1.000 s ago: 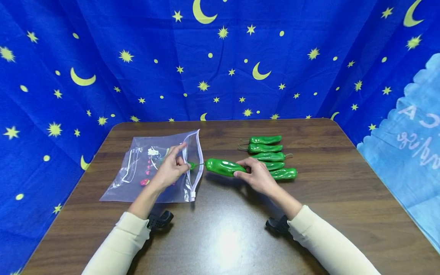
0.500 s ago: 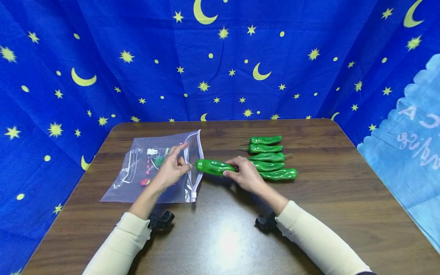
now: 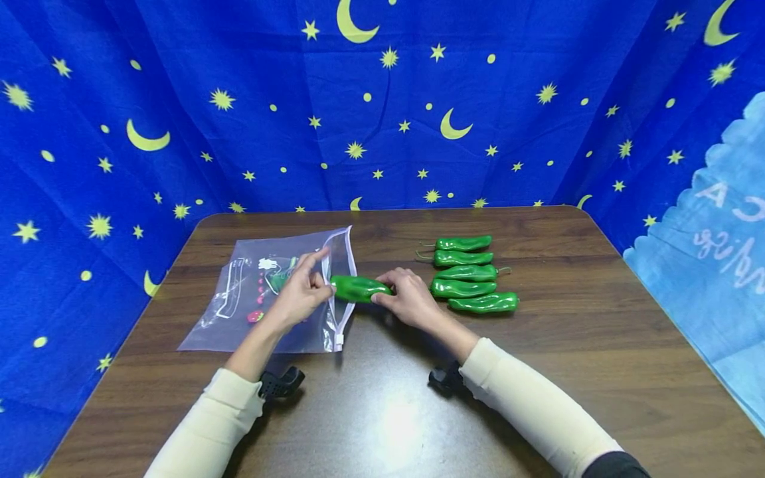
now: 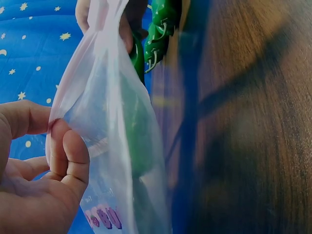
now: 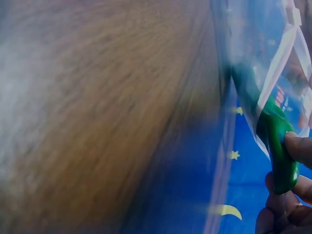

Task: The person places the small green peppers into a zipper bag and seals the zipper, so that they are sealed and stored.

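Note:
My left hand (image 3: pixel 299 292) pinches the mouth edge of a clear zip bag (image 3: pixel 230 335) lying on the left of the table. In the left wrist view, thumb and fingers meet at its rim (image 4: pixel 54 114). A glossy green pepper (image 3: pixel 358 289) is gripped near its right end by my right hand (image 3: pixel 412 299). The pepper's left end is inside the bag's opening, as the right wrist view shows with the same pepper (image 5: pixel 279 139) passing between the zip edges. Another green shape (image 3: pixel 277 282) shows faintly through the bag's printed plastic, further in.
Several green peppers (image 3: pixel 463 272) lie in a column right of my right hand, stems pointing either way. The bag's white zip slider (image 3: pixel 339 339) is at its near corner. A blue star-and-moon cloth (image 3: pixel 406 146) hangs behind the wooden table (image 3: pixel 538 372).
My right hand has moved left with the pepper, bringing its stem end from beside the bag's mouth to inside it. My left hand has stayed at the bag's edge.

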Demonstrator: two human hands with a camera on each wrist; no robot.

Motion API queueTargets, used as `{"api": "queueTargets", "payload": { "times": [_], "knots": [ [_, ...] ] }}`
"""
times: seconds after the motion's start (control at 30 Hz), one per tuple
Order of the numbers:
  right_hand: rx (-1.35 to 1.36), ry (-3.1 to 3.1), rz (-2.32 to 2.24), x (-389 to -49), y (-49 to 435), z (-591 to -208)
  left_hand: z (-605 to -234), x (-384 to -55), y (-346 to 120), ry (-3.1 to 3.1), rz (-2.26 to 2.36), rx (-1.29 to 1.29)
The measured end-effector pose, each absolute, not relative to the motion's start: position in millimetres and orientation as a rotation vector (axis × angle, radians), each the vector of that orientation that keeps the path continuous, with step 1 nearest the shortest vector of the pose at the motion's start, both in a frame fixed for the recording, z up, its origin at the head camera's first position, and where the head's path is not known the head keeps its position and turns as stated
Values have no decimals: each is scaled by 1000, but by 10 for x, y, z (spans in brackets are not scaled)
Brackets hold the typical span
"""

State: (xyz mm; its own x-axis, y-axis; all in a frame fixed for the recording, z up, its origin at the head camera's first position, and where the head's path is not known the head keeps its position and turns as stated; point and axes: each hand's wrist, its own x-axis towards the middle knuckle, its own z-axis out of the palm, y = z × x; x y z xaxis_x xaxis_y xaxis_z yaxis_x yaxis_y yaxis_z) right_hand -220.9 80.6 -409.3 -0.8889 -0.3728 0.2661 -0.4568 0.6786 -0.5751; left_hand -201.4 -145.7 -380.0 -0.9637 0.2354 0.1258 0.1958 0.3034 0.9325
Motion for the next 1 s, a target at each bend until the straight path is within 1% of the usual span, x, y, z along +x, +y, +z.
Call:
{"api": "queueTargets", "payload": {
  "times": [1.0],
  "knots": [
    [799, -2770, 897, -2300, 394, -4137, -3785, -2018, -1417, 2508, 1787, 421]
  ]
}}
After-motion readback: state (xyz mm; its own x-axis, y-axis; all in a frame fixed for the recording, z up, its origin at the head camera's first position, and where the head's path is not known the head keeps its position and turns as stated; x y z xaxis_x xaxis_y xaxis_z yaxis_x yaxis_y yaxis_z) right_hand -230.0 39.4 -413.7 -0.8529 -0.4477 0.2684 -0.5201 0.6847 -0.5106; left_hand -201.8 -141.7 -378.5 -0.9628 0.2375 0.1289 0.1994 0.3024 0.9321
